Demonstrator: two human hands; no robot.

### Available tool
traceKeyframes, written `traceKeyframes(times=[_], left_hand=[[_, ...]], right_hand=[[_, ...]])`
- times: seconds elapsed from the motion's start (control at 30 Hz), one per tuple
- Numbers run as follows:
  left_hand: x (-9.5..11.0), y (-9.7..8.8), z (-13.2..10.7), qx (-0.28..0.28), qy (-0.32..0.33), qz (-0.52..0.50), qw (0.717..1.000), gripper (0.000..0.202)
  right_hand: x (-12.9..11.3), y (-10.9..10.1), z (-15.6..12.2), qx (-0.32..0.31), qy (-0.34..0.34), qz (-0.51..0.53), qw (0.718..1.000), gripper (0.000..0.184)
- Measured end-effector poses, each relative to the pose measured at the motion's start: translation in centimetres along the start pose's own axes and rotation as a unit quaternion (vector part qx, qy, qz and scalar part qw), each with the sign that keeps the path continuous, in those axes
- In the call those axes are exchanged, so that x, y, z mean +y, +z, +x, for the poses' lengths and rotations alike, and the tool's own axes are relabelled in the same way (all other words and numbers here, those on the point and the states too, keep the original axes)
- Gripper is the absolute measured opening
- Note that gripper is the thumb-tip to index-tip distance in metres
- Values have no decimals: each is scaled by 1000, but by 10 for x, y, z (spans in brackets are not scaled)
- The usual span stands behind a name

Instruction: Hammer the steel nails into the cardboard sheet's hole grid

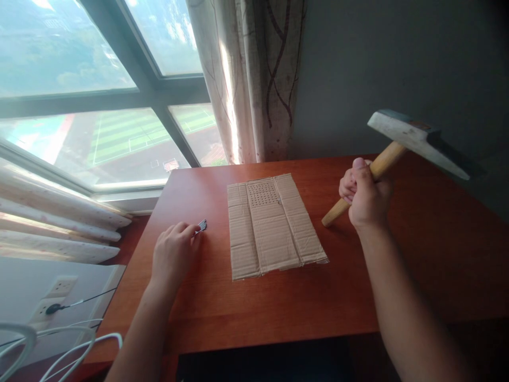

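My right hand (368,196) is wrapped round the wooden handle of a hammer (385,159), which is tilted above the right side of the table. Its pale metal head is up and to the right, and the handle's butt end points down toward the cardboard. On the left, my left hand (173,246) is low at the tabletop, thumb and fingers pinching a small dark-and-silver striped piece (202,225); its exact kind is unclear. Between both hands lies a flat, creased sheet of cardboard (274,233) with a grid of small dark dots near its far edge.
A reddish-brown wooden table (222,313) carries the cardboard. Windows (131,138) and a patterned curtain (246,79) stand behind it, with a grey wall at the right. White cables (107,337) and a wall socket (61,286) are at the lower left.
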State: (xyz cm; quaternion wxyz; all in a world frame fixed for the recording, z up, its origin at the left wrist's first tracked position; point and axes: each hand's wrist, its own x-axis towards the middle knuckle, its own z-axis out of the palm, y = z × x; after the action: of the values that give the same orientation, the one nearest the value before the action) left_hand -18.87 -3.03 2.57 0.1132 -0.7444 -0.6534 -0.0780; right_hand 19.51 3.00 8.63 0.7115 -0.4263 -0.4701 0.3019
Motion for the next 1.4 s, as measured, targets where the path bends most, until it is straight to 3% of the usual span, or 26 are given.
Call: traceKeyframes(times=[0.47,0.53,0.63,0.77,0.83,0.93,1.03,1.13,1.4], left_hand=[[7,-10,3,-66,19,58,996,32],[9,-16,4,-49,17,30,998,29],[15,-31,8,34,3,-111,993,20],[35,-53,24,122,-8,-341,932,9],[53,-60,38,120,-14,-417,901,8],[86,-60,64,79,36,-489,868,9],[113,-54,86,52,94,-494,863,4],[128,-49,98,35,117,-475,872,4],[128,-43,102,36,122,-444,887,7]], right_hand=[[1,-1,0,0,1,-18,1000,53],[1,-1,0,2,2,-13,1000,54],[0,0,0,7,5,-10,1000,54],[-1,0,-2,4,0,-4,1000,52],[-1,0,-2,3,-3,-3,1000,52],[-1,1,-2,6,-1,-8,1000,51],[-1,1,-1,11,4,-9,1000,52],[-1,1,-1,16,6,-5,1000,53],[-1,2,0,19,6,-2,1000,56]])
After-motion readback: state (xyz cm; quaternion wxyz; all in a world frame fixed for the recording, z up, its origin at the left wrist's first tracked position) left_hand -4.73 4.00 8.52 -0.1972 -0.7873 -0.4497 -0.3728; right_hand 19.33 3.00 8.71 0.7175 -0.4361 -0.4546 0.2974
